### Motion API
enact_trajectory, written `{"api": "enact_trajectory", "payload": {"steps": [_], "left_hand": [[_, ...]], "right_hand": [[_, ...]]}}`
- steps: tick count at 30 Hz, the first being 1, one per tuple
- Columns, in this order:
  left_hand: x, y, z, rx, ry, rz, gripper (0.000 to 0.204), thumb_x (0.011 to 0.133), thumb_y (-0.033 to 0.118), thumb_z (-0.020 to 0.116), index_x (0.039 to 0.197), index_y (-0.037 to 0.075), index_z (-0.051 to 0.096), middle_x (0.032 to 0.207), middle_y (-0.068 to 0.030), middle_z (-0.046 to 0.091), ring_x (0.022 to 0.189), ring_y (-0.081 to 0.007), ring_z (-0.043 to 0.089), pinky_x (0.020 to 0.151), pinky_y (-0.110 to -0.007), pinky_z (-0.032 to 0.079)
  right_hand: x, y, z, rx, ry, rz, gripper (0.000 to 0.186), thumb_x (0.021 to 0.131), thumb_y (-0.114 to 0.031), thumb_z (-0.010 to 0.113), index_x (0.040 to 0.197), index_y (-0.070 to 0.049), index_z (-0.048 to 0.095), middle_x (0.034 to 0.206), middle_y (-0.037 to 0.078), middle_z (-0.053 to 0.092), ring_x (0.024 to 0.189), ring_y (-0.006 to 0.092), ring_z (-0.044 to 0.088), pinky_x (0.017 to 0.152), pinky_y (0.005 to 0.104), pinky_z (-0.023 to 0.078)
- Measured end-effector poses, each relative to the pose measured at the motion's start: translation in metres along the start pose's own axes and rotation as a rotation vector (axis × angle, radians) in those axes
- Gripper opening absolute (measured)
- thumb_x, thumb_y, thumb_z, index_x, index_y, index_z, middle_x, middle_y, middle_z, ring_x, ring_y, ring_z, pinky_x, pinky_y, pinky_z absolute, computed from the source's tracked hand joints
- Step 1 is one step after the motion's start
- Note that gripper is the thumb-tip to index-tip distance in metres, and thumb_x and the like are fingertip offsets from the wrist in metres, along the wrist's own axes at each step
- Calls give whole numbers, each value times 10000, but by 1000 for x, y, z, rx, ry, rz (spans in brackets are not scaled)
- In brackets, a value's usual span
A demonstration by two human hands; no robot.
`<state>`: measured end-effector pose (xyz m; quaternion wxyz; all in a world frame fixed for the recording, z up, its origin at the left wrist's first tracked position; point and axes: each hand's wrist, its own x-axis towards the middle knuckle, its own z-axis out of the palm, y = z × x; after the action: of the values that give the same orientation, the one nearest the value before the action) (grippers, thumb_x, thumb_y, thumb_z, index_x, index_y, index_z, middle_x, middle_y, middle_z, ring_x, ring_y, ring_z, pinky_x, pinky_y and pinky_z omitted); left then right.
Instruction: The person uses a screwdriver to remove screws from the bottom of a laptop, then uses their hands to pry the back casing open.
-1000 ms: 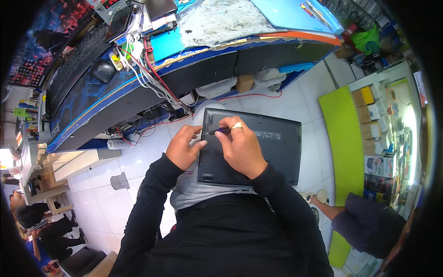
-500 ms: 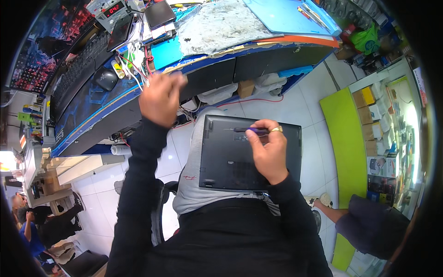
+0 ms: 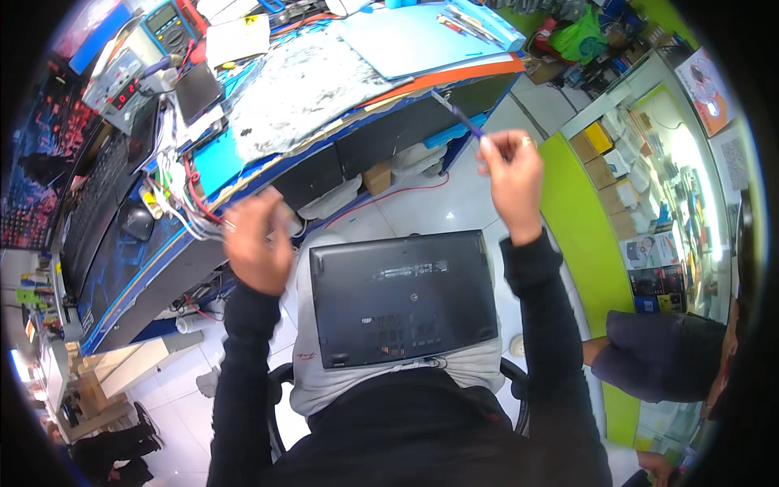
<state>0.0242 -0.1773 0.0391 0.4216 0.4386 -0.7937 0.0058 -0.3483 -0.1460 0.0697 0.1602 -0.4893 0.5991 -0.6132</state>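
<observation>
A black laptop (image 3: 406,304) lies underside up across my lap, its vents and labels showing. Beyond its far right corner, my right hand (image 3: 516,183) is raised and closed around a thin screwdriver (image 3: 466,119) with a purple handle. The shaft points up and left, toward the bench edge. My left hand (image 3: 260,243) is in the air beside the bench's front edge, left of the laptop's far left corner. Its fingers look bent but are smeared by motion, so whether they hold anything cannot be made out.
Ahead stands a workbench with a stained grey mat (image 3: 300,97), a light blue tray (image 3: 422,40) of tools, tangled cables (image 3: 170,191), a mouse (image 3: 136,219) and a keyboard (image 3: 101,178). A green-edged display case (image 3: 572,235) is on the right, with a person (image 3: 657,353) beside it.
My right hand has lifted the screwdriver from over the laptop, away toward the bench. My left hand has come lower in the picture. The whole view has shifted, and the laptop sits at a different angle.
</observation>
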Motion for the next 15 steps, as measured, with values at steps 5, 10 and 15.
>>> {"api": "enact_trajectory", "payload": {"steps": [5, 10, 15], "left_hand": [[-64, 38, 31, -77, -465, -57, 529, 902, 162, 814, 1347, -54, 625, 1354, -249, 629, 1237, -432, 595, 1060, -511, 478], [-79, 18, 55, -20, -518, -76, 569, 920, 224, 810, 1366, -62, 601, 1349, -239, 622, 1272, -450, 568, 1099, -546, 442], [-81, 18, 60, 17, -640, -134, 549, 944, 334, 783, 1331, -25, 631, 1298, -179, 646, 1254, -374, 577, 1146, -533, 385]], "right_hand": [[140, 38, 26, -472, 85, -342, 166, 940, -210, 762, 973, -50, 734, 936, 160, 780, 896, 369, 755, 810, 445, 582], [250, 61, 46, -653, 165, -310, 200, 952, -275, 754, 1049, -106, 801, 987, 117, 810, 934, 312, 778, 834, 416, 591], [303, 93, 46, -669, 137, -298, 208, 947, -289, 756, 1058, -126, 821, 962, 99, 813, 940, 294, 783, 846, 401, 595]]}}
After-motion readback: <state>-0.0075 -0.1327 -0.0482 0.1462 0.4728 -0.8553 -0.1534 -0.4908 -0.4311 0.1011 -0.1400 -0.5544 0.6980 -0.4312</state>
